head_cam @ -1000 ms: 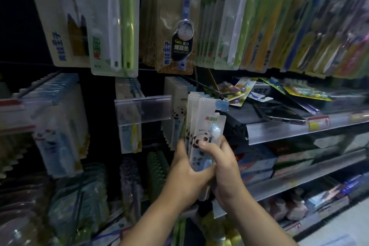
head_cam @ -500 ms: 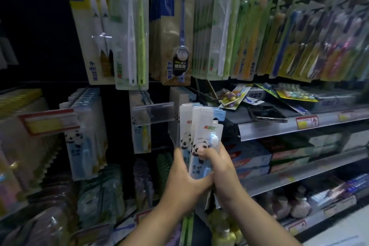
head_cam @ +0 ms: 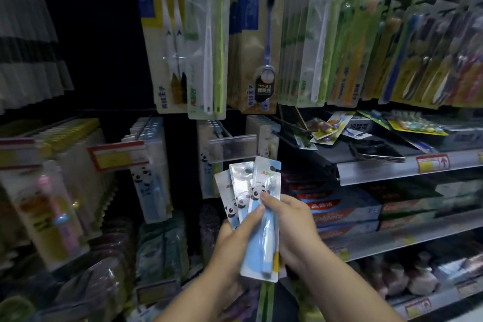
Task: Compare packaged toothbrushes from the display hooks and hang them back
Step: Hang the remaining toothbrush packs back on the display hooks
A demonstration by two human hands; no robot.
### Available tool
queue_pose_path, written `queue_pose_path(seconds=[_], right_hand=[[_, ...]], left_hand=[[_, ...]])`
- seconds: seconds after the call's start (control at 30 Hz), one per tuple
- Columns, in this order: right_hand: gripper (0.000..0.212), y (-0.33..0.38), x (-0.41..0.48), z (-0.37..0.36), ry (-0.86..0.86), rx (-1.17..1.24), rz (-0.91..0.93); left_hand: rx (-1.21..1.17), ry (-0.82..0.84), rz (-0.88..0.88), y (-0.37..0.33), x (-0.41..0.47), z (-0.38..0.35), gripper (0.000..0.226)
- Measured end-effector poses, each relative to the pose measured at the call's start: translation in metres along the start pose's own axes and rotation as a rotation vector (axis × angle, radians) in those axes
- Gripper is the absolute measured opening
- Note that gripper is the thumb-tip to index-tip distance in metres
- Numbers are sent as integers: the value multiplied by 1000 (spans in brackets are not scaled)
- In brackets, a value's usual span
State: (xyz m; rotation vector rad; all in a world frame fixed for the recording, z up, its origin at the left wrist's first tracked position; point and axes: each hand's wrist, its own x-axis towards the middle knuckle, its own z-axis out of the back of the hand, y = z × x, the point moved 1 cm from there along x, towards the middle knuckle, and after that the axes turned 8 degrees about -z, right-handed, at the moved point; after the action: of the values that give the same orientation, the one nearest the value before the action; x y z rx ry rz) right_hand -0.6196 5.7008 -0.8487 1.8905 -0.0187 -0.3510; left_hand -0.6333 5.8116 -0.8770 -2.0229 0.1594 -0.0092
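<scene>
Left hand [head_cam: 232,243] and right hand [head_cam: 295,227], fingers curled, now grip three panda toothbrush packs [head_cam: 264,183] fanned wider than before.

We are in a shop, in the dental-care aisle. Packaged toothbrushes [head_cam: 209,44] hang many deep on display hooks [head_cam: 287,125], some of which carry a price tag [head_cam: 117,155] at the tip. Beside them, shelves [head_cam: 379,170] hold stacked toothpaste boxes [head_cam: 342,214], with price labels [head_cam: 432,162] along the front edges.
</scene>
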Motion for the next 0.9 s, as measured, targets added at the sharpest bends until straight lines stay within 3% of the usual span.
queue_pose_path(seconds=[0.07, 0.17, 0.27, 0.5, 0.67, 0.8, 0.9], right_hand=[[18, 4, 1, -4, 40, -13, -2], [15, 8, 1, -8, 79, -95, 28], [17, 11, 2, -11, 133, -169, 47], [18, 21, 0, -8, 110, -385, 301], [14, 17, 3, -22, 66, -312, 337], [20, 10, 2, -41, -62, -186, 418], [22, 3, -1, -53, -64, -189, 488]], left_hand=[[-27, -34, -26, -4, 3, 7, 52], [-3, -38, -95, -11, 4, 19, 38], [57, -44, -174, -17, 4, 32, 40], [167, -164, -257, -28, -1, 61, 45], [179, -223, -293, -37, -9, 81, 31], [159, -236, -289, -40, -9, 93, 34], [160, -240, -308, -42, -7, 96, 39]])
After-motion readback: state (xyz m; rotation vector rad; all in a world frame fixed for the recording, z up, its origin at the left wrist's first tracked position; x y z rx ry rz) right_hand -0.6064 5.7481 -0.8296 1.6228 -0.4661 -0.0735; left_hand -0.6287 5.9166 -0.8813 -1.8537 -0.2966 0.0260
